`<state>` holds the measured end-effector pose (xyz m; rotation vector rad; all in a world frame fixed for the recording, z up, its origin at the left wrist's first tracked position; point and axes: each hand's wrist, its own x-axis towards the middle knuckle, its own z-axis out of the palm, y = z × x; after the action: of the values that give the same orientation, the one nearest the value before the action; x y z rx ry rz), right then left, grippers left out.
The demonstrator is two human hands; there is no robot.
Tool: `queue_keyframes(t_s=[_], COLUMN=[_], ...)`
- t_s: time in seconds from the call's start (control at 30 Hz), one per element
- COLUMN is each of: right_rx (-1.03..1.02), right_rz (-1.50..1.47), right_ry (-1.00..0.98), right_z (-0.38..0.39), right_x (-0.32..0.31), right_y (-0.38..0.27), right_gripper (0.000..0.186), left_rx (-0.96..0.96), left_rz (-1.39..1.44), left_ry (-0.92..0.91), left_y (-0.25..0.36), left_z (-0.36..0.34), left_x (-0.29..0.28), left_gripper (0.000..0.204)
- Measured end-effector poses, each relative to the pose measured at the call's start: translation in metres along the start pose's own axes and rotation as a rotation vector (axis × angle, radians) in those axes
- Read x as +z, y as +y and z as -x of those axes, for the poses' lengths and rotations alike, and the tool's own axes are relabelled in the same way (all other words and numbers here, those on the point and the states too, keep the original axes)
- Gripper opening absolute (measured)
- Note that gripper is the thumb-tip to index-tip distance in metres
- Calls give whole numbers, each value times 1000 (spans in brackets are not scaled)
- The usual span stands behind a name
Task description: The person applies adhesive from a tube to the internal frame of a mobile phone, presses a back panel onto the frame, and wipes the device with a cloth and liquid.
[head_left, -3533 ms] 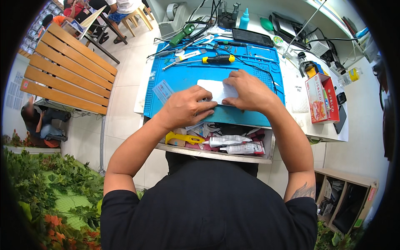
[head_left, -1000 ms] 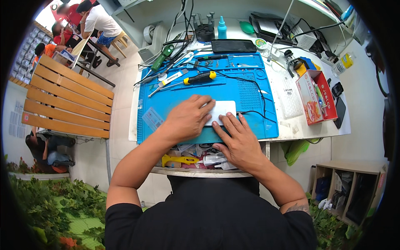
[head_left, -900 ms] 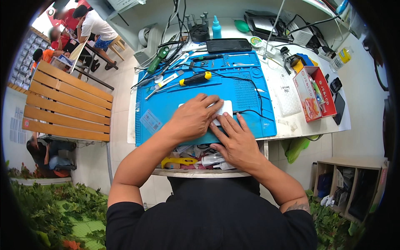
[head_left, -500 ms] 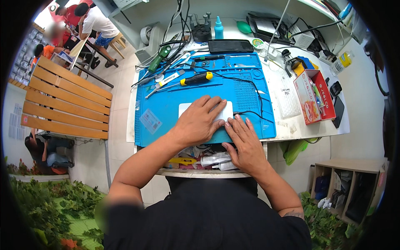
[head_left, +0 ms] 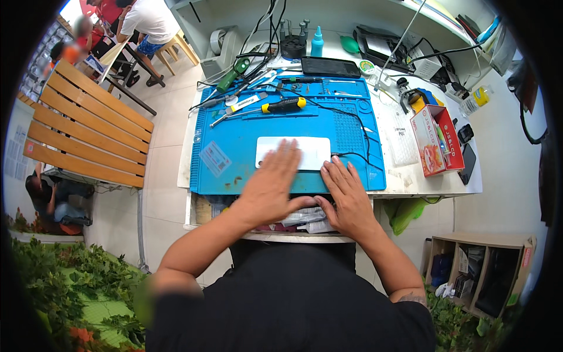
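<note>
A white smartphone [head_left: 315, 154] lies flat, back side up, on the blue work mat [head_left: 234, 141]. A thin black cable [head_left: 352, 154] meets its right end. My left hand [head_left: 271, 183] rests flat over the phone's left part, fingers straight and slightly blurred, thumb out to the right. Beside the phone's lower right corner, my right hand [head_left: 347, 196] lies palm down on the mat with its fingers spread. The two thumbs nearly meet over the open drawer [head_left: 202, 211]. Neither hand grips anything.
Beyond the phone lie a yellow-black screwdriver [head_left: 284, 105], a green-handled tool [head_left: 233, 75] and a black phone [head_left: 330, 67]. A red box [head_left: 434, 141] stands to the right. Behind are a blue bottle [head_left: 317, 42] and a screwdriver stand [head_left: 292, 46]. People sit at the far left.
My left hand has slid left and toward me, uncovering more of the white phone. My right hand stays close to the phone's right end. The view has shifted slightly.
</note>
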<state>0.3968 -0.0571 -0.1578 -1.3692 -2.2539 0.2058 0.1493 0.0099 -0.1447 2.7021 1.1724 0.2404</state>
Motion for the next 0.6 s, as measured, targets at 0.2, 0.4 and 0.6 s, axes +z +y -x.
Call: queue_keyframes(t_s=[0.2, 0.4, 0.6], right_rx=[20, 26, 91], right_rz=[24, -11, -185], right_ry=[54, 98, 374], right_z=[15, 17, 55], right_x=[-5, 8, -25], right_y=[10, 10, 5], right_gripper=[65, 63, 39], left_rx=[117, 24, 277], left_rz=[122, -23, 295], left_ry=[-36, 100, 64], left_y=[1, 23, 26], left_z=[0, 11, 23], left_x=[0, 5, -13], left_gripper=[115, 113, 63])
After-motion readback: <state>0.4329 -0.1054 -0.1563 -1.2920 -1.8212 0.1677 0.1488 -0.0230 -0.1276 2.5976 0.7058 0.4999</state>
